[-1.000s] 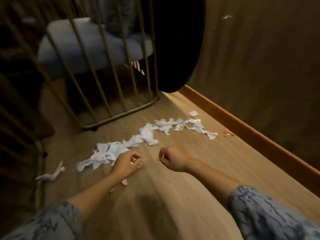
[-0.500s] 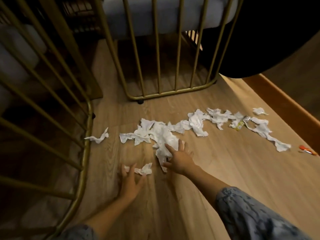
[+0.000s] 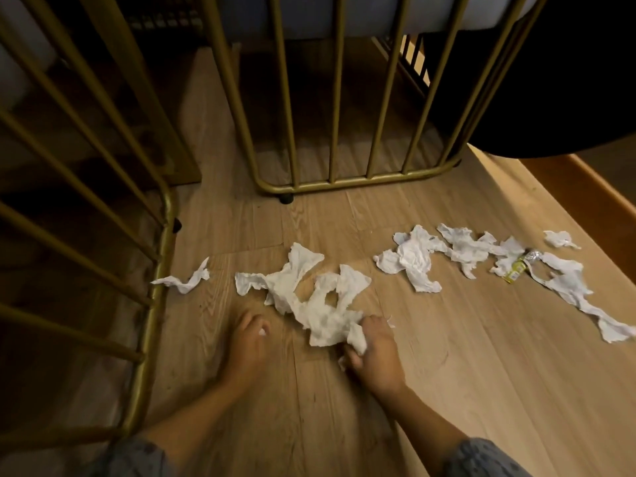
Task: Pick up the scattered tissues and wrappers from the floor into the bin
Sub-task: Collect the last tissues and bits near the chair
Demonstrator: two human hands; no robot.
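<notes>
Two bare forearms with patterned grey sleeves [image 3: 481,459] reach in from the bottom edge over a wooden floor [image 3: 447,390]. Right hand [image 3: 373,352] is curled around the near end of a big tissue clump [image 3: 316,304], fingers closed on the paper, with a bit of white sticking out under the palm. Left hand [image 3: 246,342] is low on the floor just left of the clump, fingers bent over a small white scrap [image 3: 262,332]; cannot tell how firm the grip is. The big clump spreads up and left from the right hand, flat on the floor. Further left, a small twisted tissue [image 3: 186,280] lies apart, next to the base of a gold rail frame [image 3: 155,270]. To the right, a second crumpled tissue [image 3: 411,259], then a third [image 3: 464,246] touching it, then a yellow wrapper [image 3: 514,271] with a bit of silver foil [image 3: 532,254] beside it. A long tissue strip [image 3: 578,294] runs from the foil toward the right edge. One small tissue [image 3: 559,239] sits alone past it. Beyond, a second gold frame [image 3: 344,182] with vertical bars stands on the floor, grey cushion [image 3: 378,12] above it. Dark round shape [image 3: 550,80] at top right, bin or not, cannot tell. Orange baseboard [image 3: 602,194] along the right.
</notes>
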